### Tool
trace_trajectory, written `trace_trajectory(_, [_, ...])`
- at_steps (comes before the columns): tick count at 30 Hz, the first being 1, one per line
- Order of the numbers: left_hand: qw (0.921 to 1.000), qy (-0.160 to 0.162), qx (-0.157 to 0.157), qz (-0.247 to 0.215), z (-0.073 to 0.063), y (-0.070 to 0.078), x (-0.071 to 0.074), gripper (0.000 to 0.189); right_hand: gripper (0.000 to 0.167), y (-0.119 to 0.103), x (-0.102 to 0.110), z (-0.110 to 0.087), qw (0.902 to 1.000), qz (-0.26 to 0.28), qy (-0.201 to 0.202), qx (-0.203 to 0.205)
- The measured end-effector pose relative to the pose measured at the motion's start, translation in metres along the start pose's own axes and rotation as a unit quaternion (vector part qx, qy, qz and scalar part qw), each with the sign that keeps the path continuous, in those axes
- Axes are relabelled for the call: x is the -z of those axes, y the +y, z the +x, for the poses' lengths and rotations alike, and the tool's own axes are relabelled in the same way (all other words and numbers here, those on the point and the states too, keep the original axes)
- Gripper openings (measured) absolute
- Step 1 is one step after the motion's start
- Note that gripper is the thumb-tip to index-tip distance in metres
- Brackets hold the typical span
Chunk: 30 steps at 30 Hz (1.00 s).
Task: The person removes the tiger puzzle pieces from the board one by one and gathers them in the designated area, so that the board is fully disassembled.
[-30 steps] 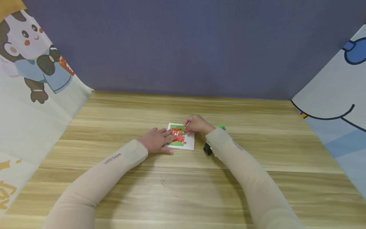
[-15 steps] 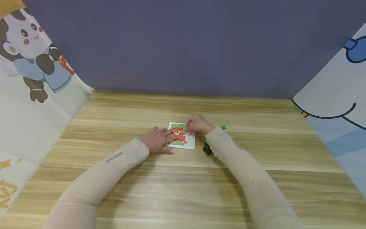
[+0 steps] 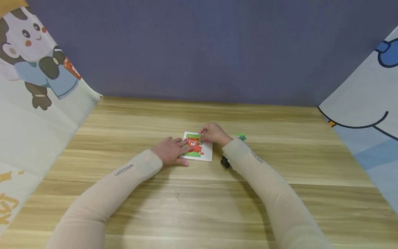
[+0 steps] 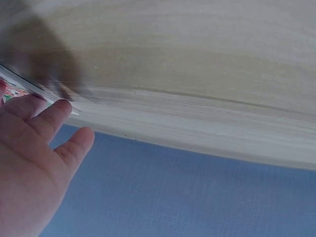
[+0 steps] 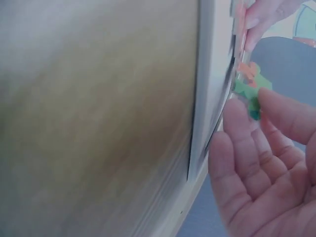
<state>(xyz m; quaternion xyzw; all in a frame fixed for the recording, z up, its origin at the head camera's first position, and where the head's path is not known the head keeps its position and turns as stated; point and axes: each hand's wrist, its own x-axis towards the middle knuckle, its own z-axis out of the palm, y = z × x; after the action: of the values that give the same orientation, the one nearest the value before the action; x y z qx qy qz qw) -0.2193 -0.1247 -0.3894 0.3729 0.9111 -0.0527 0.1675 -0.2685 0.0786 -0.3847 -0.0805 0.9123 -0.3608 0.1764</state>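
A white-framed jigsaw puzzle (image 3: 193, 147) with an orange tiger on green lies on the wooden table, its right strip showing bare white. My left hand (image 3: 169, 151) rests with spread fingers across the left side of the puzzle, the thumb on the table by its near edge. Over the upper right part of the puzzle is my right hand (image 3: 215, 134). In the right wrist view it pinches a green and orange puzzle piece (image 5: 254, 91) between thumb and fingers, just off the board. The left wrist view shows mostly the left fingers (image 4: 52, 118) at the frame's edge.
A loose green puzzle piece (image 3: 241, 137) lies right of the board, beyond the right wrist. A black object (image 3: 225, 162) sits at the right cuff. A dark blue wall (image 3: 205, 52) closes off the table's back, with printed panels at both sides.
The right hand has shifted slightly and tilted the piece, whose thin edge now shows at its fingertips. The left hand stays in place on the puzzle.
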Motion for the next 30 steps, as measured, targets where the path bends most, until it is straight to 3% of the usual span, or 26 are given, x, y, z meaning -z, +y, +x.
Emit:
trace_trajectory(11, [0.9999,0.01,0.007,0.011,0.002,-0.002,0.005,0.074,0.008,-0.001,0.006,0.008,0.9999,0.006,0.001,0.013])
trace_trajectory(22, [0.9996,0.002,0.024,0.015,0.004,-0.004,0.008,0.074,0.016,0.002,0.019,0.012,0.9928,0.12,0.01,0.0])
trace_trajectory(30, [0.9993,0.01,0.034,0.012,0.003,-0.005,0.004,0.07,0.024,0.022,0.037,0.008,0.994,0.106,0.0,0.026])
